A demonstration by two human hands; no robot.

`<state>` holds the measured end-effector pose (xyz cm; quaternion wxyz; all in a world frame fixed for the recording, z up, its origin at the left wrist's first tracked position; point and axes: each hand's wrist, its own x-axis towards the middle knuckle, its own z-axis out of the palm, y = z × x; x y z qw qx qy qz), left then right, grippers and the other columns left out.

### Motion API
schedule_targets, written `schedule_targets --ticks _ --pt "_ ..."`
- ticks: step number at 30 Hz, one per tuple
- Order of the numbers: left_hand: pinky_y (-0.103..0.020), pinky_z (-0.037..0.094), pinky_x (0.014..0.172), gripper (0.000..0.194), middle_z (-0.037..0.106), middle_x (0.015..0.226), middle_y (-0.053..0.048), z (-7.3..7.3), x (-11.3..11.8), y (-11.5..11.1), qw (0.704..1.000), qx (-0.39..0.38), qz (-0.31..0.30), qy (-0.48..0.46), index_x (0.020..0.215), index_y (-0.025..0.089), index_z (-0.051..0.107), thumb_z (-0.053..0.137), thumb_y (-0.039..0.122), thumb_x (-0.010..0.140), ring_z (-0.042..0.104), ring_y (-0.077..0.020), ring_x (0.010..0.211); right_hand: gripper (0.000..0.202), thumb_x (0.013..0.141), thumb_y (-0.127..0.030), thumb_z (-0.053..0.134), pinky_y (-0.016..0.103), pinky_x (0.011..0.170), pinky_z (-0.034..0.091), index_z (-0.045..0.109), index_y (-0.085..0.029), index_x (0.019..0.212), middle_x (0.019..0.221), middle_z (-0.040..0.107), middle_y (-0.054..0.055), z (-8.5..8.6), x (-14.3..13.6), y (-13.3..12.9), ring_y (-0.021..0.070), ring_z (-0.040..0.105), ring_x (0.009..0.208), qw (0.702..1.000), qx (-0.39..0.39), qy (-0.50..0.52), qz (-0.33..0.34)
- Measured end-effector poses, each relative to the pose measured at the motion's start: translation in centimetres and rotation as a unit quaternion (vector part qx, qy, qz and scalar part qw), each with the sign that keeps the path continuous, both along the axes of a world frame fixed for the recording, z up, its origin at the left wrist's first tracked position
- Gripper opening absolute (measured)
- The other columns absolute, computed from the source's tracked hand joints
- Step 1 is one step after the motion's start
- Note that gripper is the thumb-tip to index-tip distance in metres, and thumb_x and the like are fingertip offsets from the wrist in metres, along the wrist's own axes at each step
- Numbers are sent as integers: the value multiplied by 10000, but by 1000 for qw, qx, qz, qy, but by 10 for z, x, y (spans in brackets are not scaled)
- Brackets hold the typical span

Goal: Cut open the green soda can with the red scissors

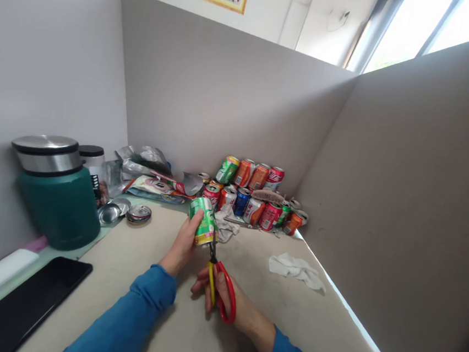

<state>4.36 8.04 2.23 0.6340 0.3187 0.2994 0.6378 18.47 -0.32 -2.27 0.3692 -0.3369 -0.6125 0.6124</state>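
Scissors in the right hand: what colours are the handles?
Yellow on the left handle, red on the right handle; the head view shows this best.

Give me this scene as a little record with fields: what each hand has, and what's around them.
left hand: holding a green can
right hand: holding scissors with red and yellow handles
blades: at the can's lower end; whether they cut in is unclear
back: cans piled in rows
left side: teal container with a metal-topped lid; flat black object
right side: crumpled white tissue
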Motion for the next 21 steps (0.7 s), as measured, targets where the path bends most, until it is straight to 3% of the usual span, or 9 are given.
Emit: schedule_targets --ticks 8,14,21 --pt "-296 556 613 538 716 798 -71 -4 -2 2 999 -17 -32 15 1085 118 640 698 556 778 666 -173 603 673 892 -773 349 252 520 379 553 -174 1120 1016 686 118 3 2 -3 101 509 548 1000 16 -12 11" --pt "-286 552 730 516 717 989 -79 -3 -4 2 997 62 31 42 1115 136 633 716 519 779 681 -170 761 656 894 -771 353 252 517 386 551 -175 1084 975 689 104 0 0 0 91 502 511 1000 6 5 6" --pt "-305 549 697 495 718 942 -83 -1 -5 2 998 49 11 50 1066 129 645 727 515 766 673 -177 723 676 880 -784 365 240 514 373 563 -170 1081 972 701 104 -3 1 0 89 499 515 1000 3 7 3"
